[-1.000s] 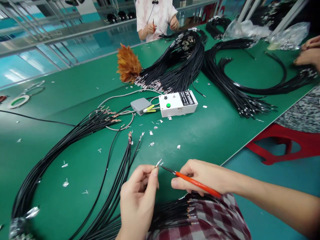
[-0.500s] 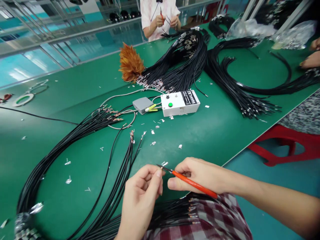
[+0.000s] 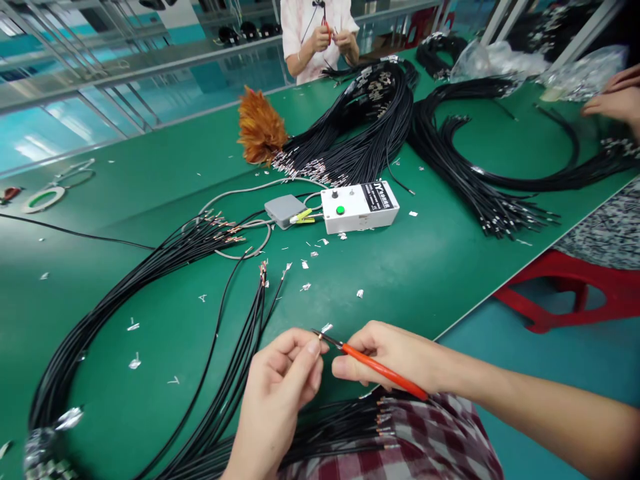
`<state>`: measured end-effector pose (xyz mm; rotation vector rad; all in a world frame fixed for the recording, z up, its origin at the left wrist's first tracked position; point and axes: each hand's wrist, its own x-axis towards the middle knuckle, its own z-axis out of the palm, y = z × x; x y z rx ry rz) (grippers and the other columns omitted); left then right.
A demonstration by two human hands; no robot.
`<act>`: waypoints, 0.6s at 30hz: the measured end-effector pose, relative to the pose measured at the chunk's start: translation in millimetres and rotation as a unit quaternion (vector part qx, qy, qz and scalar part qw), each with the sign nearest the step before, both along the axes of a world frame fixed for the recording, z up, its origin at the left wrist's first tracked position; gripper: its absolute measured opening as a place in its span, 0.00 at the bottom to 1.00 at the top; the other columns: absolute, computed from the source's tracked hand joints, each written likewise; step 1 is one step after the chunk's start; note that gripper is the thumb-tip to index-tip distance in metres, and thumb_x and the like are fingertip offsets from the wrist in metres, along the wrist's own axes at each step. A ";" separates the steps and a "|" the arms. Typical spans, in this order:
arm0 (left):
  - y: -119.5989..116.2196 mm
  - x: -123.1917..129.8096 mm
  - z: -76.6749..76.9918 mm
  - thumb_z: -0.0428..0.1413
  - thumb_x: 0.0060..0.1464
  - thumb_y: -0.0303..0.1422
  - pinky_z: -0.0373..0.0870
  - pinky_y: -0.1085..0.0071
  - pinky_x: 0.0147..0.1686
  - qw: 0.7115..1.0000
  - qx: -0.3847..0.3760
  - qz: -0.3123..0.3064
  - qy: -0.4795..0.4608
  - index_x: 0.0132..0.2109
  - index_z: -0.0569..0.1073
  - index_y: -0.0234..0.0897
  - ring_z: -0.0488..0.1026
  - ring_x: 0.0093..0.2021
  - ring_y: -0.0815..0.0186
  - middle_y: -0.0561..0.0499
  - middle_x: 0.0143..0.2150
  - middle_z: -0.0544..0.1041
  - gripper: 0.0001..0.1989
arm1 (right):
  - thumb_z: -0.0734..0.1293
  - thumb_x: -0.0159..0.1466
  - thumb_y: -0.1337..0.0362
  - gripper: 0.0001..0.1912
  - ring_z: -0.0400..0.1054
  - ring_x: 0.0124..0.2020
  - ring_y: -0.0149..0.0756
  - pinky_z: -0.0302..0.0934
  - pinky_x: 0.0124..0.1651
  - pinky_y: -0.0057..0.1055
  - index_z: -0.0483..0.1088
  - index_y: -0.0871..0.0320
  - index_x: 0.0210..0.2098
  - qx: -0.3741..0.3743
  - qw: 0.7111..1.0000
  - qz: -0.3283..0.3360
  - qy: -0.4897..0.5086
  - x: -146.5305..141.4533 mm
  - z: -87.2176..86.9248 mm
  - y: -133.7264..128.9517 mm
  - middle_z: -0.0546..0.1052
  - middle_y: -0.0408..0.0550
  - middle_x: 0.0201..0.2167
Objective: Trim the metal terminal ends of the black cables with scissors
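My left hand (image 3: 287, 380) is closed, pinching a small cable end (image 3: 321, 336) between thumb and forefinger; most of that cable is hidden by the hand. My right hand (image 3: 383, 353) is wrapped round red-handled snips (image 3: 383, 371). Their thin dark tips reach the cable end just past my left fingertips. A scrap of silvery foil (image 3: 327, 328) shows beside the tips. Left of my hands, a small group of black cables (image 3: 250, 333) lies with bare copper ends. More black cables (image 3: 345, 427) lie across my lap on checked cloth.
A white control box (image 3: 361, 208) with a green button stands mid-table beside a grey block (image 3: 285, 211). Cable bundles (image 3: 95, 320) lie left and at the back (image 3: 360, 127). Foil scraps dot the green table (image 3: 400, 287). Co-workers' hands (image 3: 320, 40) are opposite and at right.
My right hand and the snips have shifted slightly left and down. The view has moved a little. The hands of the person at right have moved over the table.
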<state>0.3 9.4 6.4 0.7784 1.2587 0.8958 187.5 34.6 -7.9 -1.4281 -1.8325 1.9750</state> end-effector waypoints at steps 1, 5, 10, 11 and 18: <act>0.7 -3.3 -0.4 0.60 0.52 0.39 0.40 0.80 0.16 1.000 0.000 -0.002 -0.015 0.30 0.73 0.34 0.47 0.17 0.77 0.60 0.16 0.61 0.12 | 0.65 0.55 0.40 0.28 0.46 0.19 0.26 0.43 0.21 0.25 0.57 0.57 0.18 -0.007 1.000 -0.003 -0.002 3.3 -2.8 -2.5 0.55 0.36 0.17; 1.0 -9.8 3.3 0.58 0.54 0.39 0.45 0.80 0.17 0.999 0.013 -0.046 0.011 0.30 0.73 0.35 0.51 0.18 0.76 0.59 0.17 0.62 0.12 | 0.62 0.60 0.43 0.25 0.48 0.17 0.25 0.43 0.19 0.24 0.59 0.57 0.20 -0.051 0.998 -0.033 0.015 18.4 -4.1 -6.3 0.57 0.36 0.15; -4.1 1.7 5.1 0.54 0.57 0.39 0.56 0.76 0.23 0.974 0.089 -0.152 0.146 0.29 0.73 0.35 0.59 0.23 0.70 0.55 0.22 0.65 0.13 | 0.69 0.56 0.63 0.11 0.57 0.24 0.26 0.53 0.27 0.24 0.62 0.58 0.24 0.031 0.979 -0.132 0.155 17.9 14.7 6.7 0.69 0.40 0.25; -5.5 3.8 3.9 0.53 0.57 0.38 0.58 0.75 0.24 0.965 0.112 -0.169 0.168 0.29 0.72 0.36 0.60 0.25 0.69 0.54 0.23 0.66 0.13 | 0.68 0.56 0.67 0.09 0.59 0.25 0.26 0.55 0.29 0.24 0.62 0.58 0.25 0.038 0.976 -0.131 0.168 15.7 17.4 9.5 0.72 0.41 0.28; -13.1 4.2 -4.1 0.46 0.62 0.34 0.58 0.75 0.27 0.906 0.215 -0.274 0.241 0.29 0.66 0.38 0.60 0.26 0.69 0.56 0.25 0.64 0.13 | 0.66 0.53 0.73 0.05 0.60 0.24 0.25 0.55 0.27 0.22 0.64 0.59 0.26 0.045 0.989 -0.016 0.140 12.0 18.7 17.2 0.69 0.37 0.23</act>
